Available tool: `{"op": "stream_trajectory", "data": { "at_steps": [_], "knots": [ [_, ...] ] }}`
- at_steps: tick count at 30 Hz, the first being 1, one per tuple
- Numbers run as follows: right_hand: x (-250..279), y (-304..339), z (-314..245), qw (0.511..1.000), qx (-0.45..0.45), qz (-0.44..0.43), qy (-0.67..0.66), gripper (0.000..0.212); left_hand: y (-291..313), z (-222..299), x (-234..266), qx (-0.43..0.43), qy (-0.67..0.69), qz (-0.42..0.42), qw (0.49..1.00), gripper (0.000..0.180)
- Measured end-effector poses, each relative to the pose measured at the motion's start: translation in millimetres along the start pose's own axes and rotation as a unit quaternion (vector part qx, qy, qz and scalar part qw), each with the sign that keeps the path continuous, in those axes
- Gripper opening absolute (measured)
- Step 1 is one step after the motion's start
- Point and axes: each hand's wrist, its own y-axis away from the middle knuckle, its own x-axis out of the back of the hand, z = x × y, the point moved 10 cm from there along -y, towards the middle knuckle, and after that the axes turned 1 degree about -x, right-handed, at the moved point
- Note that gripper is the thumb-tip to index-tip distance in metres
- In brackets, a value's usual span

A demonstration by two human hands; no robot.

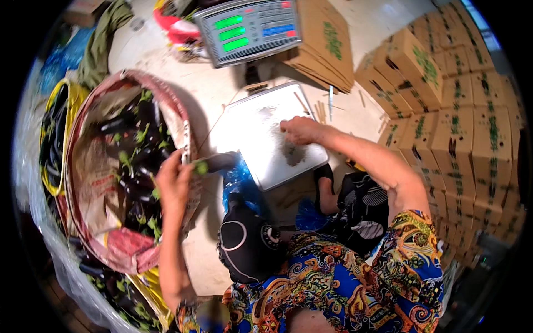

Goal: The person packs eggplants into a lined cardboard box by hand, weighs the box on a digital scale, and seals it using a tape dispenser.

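My left hand (174, 180) is at the right rim of a big round sack, closed at the green stem end of an eggplant (220, 162). The dark, slightly blurred body of that eggplant points right, toward the scale's platform. Many glossy purple-black eggplants (145, 152) with green caps fill the sack (89, 183), whose reddish rim is rolled down. Over the bare metal platform (261, 133) of a scale, my right hand (302, 130) is closed with its fingers curled. Whatever it may hold is too small to make out.
The scale's display head (248, 30) stands beyond the platform, its green panels lit. Flattened cardboard (327, 50) leans behind it. Stacked cartons (455, 116) line the right side. Yellow-edged sacks of eggplants (55, 139) stand at far left. Blue plastic (236, 177) lies near my knee.
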Motion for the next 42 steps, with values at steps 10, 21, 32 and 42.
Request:
{"op": "stream_trajectory", "data": {
  "at_steps": [10, 21, 32, 42],
  "knots": [
    [47.7, 50.3, 171.4, 0.961, -0.21, 0.132, -0.122, 0.036, 3.9, 94.1, 185.6, -0.178, -0.528, 0.1, 0.824, 0.039],
    [121.1, 47.2, 219.1, 0.886, -0.164, 0.353, -0.252, 0.071, -160.5, 49.6, -312.2, 0.217, 0.381, -0.182, 0.88, 0.058],
    [178.1, 10.5, 239.8, 0.838, -0.223, 0.412, -0.281, 0.089, -207.6, 172.9, -376.2, 0.026, 0.421, -0.095, 0.902, 0.039],
    [204.1, 148.0, 290.3, 0.727, -0.308, 0.465, -0.401, 0.097, -153.8, 361.1, -384.2, -0.265, 0.142, -0.157, 0.941, 0.038]
  ]
}}
